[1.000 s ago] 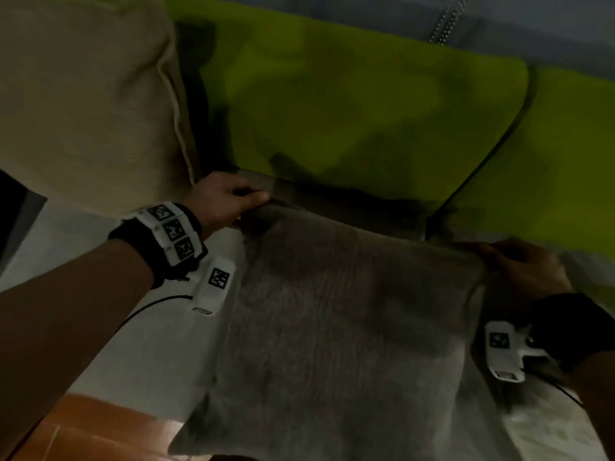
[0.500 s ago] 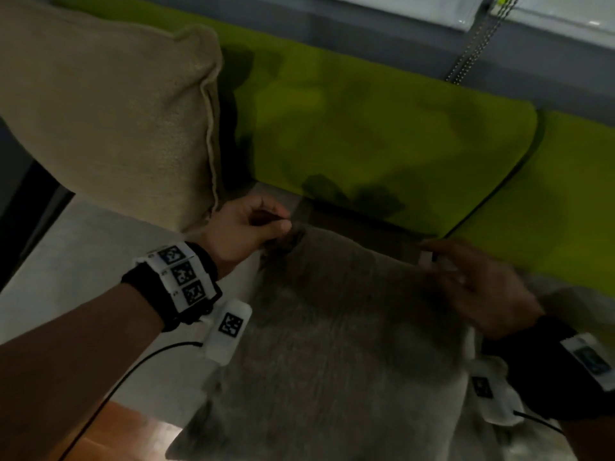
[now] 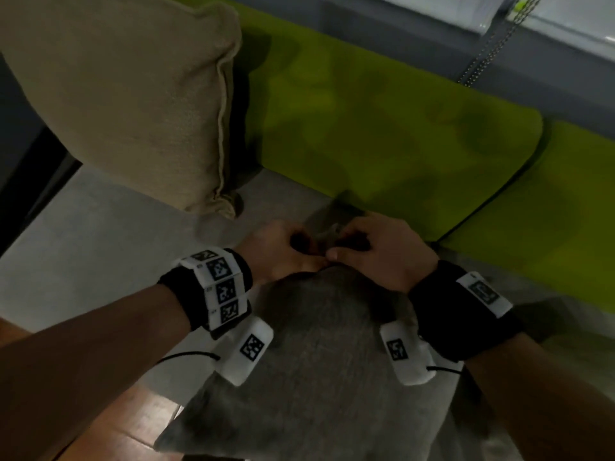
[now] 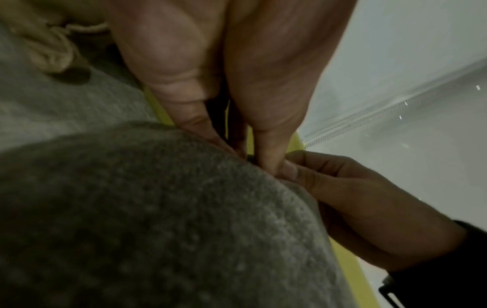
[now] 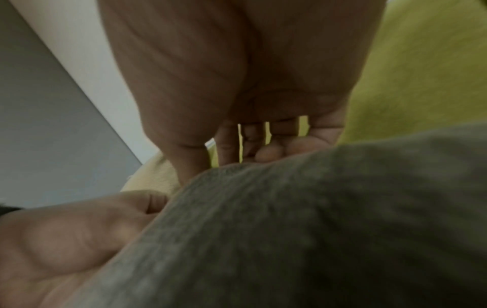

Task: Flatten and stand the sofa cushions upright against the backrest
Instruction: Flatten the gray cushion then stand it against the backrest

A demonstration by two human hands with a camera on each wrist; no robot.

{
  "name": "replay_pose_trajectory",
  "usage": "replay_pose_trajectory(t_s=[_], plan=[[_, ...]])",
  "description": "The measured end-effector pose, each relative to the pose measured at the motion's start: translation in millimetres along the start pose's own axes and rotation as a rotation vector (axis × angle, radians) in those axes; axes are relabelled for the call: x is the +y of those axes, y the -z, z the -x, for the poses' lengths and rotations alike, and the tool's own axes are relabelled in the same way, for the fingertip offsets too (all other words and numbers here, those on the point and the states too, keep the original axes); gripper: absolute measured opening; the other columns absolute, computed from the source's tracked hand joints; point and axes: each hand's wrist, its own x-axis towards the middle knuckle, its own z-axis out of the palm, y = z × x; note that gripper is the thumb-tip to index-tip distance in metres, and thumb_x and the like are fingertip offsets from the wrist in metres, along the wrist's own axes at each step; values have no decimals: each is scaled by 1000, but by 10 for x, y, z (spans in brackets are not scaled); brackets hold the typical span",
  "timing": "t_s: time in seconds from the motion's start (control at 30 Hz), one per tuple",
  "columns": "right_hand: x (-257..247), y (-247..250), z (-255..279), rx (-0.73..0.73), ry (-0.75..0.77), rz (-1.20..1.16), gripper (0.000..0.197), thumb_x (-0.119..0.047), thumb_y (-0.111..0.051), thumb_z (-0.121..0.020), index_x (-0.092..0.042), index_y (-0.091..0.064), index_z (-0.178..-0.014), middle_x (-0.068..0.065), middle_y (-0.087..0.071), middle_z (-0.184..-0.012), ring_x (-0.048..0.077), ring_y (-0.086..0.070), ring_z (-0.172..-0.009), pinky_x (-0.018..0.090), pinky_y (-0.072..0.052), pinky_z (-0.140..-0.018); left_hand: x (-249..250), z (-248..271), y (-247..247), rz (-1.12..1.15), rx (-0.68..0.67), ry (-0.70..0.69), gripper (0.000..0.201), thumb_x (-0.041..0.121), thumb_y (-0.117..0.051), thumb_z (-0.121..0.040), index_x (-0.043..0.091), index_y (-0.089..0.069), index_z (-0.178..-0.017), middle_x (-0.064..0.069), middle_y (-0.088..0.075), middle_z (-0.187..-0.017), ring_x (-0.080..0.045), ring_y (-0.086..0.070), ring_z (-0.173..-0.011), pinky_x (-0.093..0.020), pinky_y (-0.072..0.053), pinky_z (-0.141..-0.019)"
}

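Note:
A grey cushion (image 3: 326, 367) lies on the light grey sofa seat (image 3: 109, 241), its far corner bunched up towards the green backrest (image 3: 382, 134). My left hand (image 3: 283, 251) and right hand (image 3: 372, 251) meet at that far corner, thumbs touching, fingers curled and pinching the fabric. The left wrist view shows my left hand (image 4: 237, 133) pressing into the grey cushion (image 4: 158, 218) beside my right hand (image 4: 350, 200). In the right wrist view, my right hand (image 5: 237, 150) curls over the edge of the grey cushion (image 5: 303, 229). A beige cushion (image 3: 126, 94) stands upright against the backrest at the left.
A second green back panel (image 3: 549, 221) continues to the right. A bead chain (image 3: 489, 38) hangs from a window blind behind the sofa. Brown wooden floor (image 3: 133, 420) shows below the seat's front edge. A dark armrest (image 3: 30, 184) borders the left.
My right hand let go of the cushion's far right corner and moved left to join my left hand at the far left corner. The cushion's top has bunched together.

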Motion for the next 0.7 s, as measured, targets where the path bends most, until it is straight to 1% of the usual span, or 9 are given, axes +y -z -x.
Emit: replay_pose_trajectory(t_s=[0.13, 0.2, 0.27, 0.3, 0.4, 0.43, 0.5, 0.6, 0.7], plan=[[55, -111, -15, -9, -15, -77, 3, -34, -70, -93, -32, -68, -92, -9, -57, -97, 10, -57, -92, 28, -37, -76, 65, -41, 41, -122, -126, 17, 34, 62, -72, -78, 28, -68, -76, 6, -68, -77, -15, -65, -77, -33, -51, -68], [122, -166, 7, 77, -99, -447, 10, -25, -73, -91, -28, -69, -83, -15, -65, -88, -2, -59, -83, 25, -42, -77, 122, -37, 107, 11, -150, -4, 22, 50, -70, -86, 28, -71, -82, 5, -71, -81, -16, -67, -79, -32, -54, -68], [201, -162, 19, 103, -173, -701, 10, -24, -74, -92, -26, -73, -81, -13, -68, -81, 3, -62, -83, 33, -51, -83, 140, -37, 158, 156, -138, -43, 12, 40, -67, -92, 30, -74, -88, 5, -74, -88, -17, -70, -86, -35, -56, -81], [251, -143, 27, 113, -148, -691, 10, -26, -73, -92, -27, -72, -82, -11, -68, -81, 4, -62, -82, 33, -51, -84, 140, -35, 162, 222, -124, -56, 13, 37, -65, -94, 30, -74, -88, 4, -74, -88, -17, -69, -86, -37, -54, -84], [320, -8, 63, 271, 142, -288, 22, -23, -80, -85, -28, -64, -99, -14, -64, -95, -6, -59, -88, 8, -43, -80, 210, -3, 148, 365, -56, -103, 38, 42, -58, -96, 7, -71, -92, -20, -64, -82, -24, -56, -75, -38, -45, -74], [337, 16, 65, 284, 255, -228, 33, -21, -82, -83, -25, -64, -111, -15, -63, -106, -5, -60, -99, 9, -45, -87, 243, 8, 143, 372, -36, -118, 44, 44, -54, -98, 4, -71, -93, -26, -64, -83, -24, -55, -74, -38, -44, -73], [350, 78, 88, 189, 300, -329, 39, -26, -78, -88, -22, -66, -125, -13, -67, -122, 3, -63, -114, 26, -50, -100, 321, 39, 151, 389, -40, -135, 40, 40, -48, -103, 10, -73, -91, -18, -70, -85, -22, -60, -75, -34, -48, -72], [257, 238, 138, 96, 97, -648, 24, -44, -64, -98, -29, -75, -113, -11, -75, -110, 4, -68, -107, 36, -53, -100, 435, 92, 159, 418, -77, -195, 39, 34, -43, -105, 11, -71, -93, -4, -71, -83, -11, -63, -74, -25, -52, -70], [236, 296, 151, 160, 210, -530, 11, -39, -69, -95, -32, -75, -101, -11, -75, -98, 7, -70, -93, 37, -56, -88, 488, 105, 130, 491, -85, -288, 41, 33, -41, -105, 9, -71, -90, -4, -74, -85, -10, -65, -76, -23, -51, -70]])
